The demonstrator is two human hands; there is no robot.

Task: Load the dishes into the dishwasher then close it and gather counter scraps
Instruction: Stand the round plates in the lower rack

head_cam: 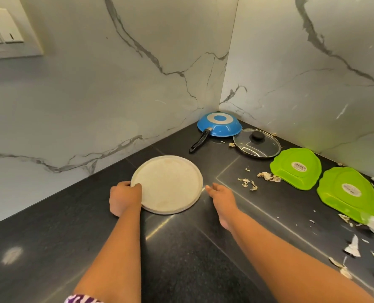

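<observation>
Dark stone bench (50, 237) in a corner of white marble walls (116, 95). On its middle, round flat cream plate (167, 184), lying flat.

Left hand (124, 199) on the plate's left rim: grip closed around the edge, fingers curled over the top, thumb not clearly visible. Left forearm stretched forward from the lower edge, with a bit of purple and white sleeve (81, 299) at the bottom.

Right hand (222, 199) just beside the plate's right rim, grip loose and holding nothing, fingers extended toward the rim; contact with the plate not possible to tell. Right forearm reaching in from the lower right.

To the right, two bright green plastic plates (297, 168) upside down, side by side, well apart from the cream plate. In the corner behind, blue frying pan (220, 124) turned upside down, black handle pointing to the front left. Beside it, round glass lid with black knob (257, 143). Pale dry peel scraps (248, 183) scattered on the bench between the right hand and the green plates, more along the right edge. White wall socket (0, 29) at upper left.
</observation>
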